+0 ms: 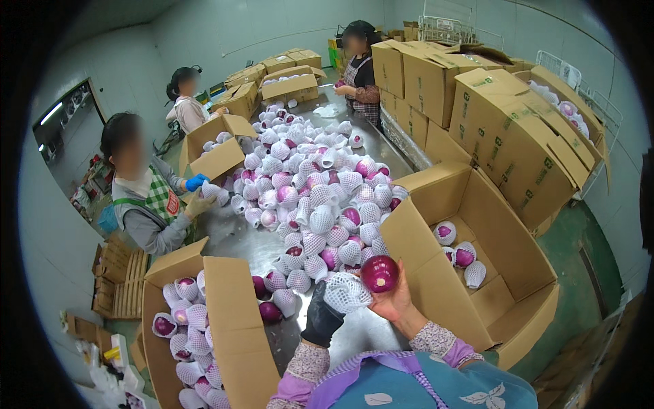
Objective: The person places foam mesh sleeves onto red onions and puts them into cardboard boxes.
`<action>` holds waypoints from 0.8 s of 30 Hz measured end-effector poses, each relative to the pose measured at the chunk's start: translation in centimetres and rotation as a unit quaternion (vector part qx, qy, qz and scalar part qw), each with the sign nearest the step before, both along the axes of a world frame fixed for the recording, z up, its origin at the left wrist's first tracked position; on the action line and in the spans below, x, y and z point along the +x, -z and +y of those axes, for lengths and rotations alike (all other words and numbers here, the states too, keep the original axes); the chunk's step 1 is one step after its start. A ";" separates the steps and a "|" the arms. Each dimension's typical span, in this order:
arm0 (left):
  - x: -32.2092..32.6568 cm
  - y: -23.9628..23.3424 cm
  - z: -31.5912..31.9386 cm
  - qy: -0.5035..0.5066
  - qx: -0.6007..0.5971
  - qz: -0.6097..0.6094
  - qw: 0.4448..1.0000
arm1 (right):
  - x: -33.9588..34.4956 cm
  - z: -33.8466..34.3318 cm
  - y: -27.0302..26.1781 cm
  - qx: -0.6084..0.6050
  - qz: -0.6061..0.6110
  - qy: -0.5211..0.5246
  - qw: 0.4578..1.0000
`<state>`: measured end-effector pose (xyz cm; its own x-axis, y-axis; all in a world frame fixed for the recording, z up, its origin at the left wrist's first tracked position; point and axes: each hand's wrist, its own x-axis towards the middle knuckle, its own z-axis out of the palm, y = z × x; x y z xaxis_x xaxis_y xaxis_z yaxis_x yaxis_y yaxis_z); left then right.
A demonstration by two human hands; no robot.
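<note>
My right hand (392,301) is bare and holds a shiny red onion (379,273) with no net on it. My left hand (323,316), in a black glove, grips a white foam net sleeve (347,292) that touches the onion's lower left side. Beyond both hands, a large heap of red onions in foam nets (322,220) covers the metal table (232,240). Two bare red onions, one of them (270,312) nearer me, lie left of my gloved hand.
An open carton (235,327) of netted onions stands at left. At right, another carton (429,255) holds several netted onions. Stacked cartons (516,138) rise behind it. A co-worker (148,189) handles foam nets across the left edge; two more people stand farther back.
</note>
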<state>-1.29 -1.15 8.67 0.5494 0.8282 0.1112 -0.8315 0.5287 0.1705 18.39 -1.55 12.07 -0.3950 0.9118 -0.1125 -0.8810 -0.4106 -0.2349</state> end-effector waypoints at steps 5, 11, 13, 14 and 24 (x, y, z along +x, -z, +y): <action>0.9 -0.2 -0.1 -0.093 0.044 0.098 0.990 | -0.1 -0.2 -1.8 -0.016 -0.024 0.044 0.999; 1.8 -2.3 -1.0 -0.345 0.363 0.537 0.679 | -0.9 0.2 -2.6 0.013 0.045 0.063 0.997; 1.5 -3.4 -1.0 -0.448 0.474 0.588 0.478 | -1.2 0.2 -3.1 0.015 0.070 0.066 0.995; 1.6 -3.6 -0.8 -0.451 0.475 0.566 0.500 | -1.1 0.5 -3.1 0.027 0.079 0.063 0.995; 1.0 -3.5 -0.8 -0.439 0.421 0.536 0.585 | -1.4 -0.1 -4.1 0.106 0.049 0.033 0.993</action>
<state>-0.24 -1.94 12.14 0.0817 0.7428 0.6646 0.1046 -0.6695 0.7354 17.03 -1.62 16.19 -0.3323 0.9354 0.1213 -0.9276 -0.3008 -0.2215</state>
